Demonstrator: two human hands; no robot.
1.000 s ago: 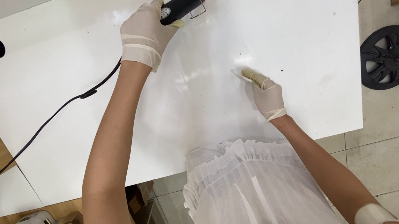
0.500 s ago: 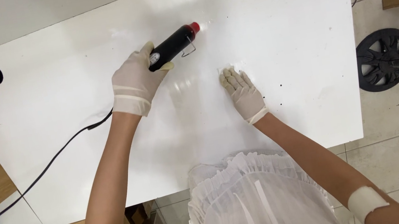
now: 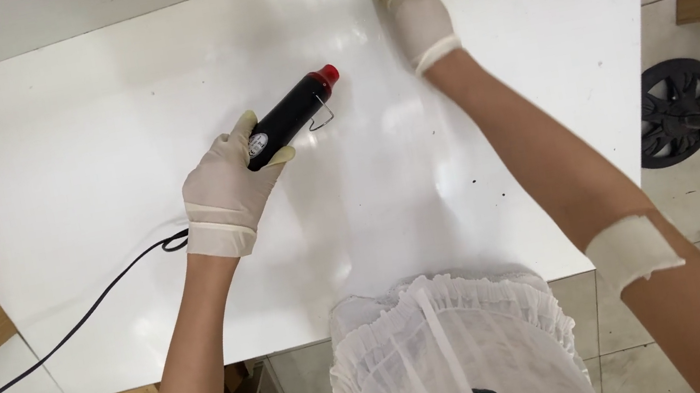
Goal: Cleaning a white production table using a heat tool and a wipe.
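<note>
Head view: left hand (image 3: 227, 194) clasping black red-tipped heat tool (image 3: 290, 118), right hand (image 3: 409, 4) fingers spread flat on white table (image 3: 78, 177).

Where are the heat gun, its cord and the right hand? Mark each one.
heat gun (image 3: 297, 112), head view, on the black barrel ahead of the left hand's grip.
cord (image 3: 93, 314), head view, on the black run across the white tabletop.
right hand (image 3: 410, 4), head view, on the back of the glove.
</note>
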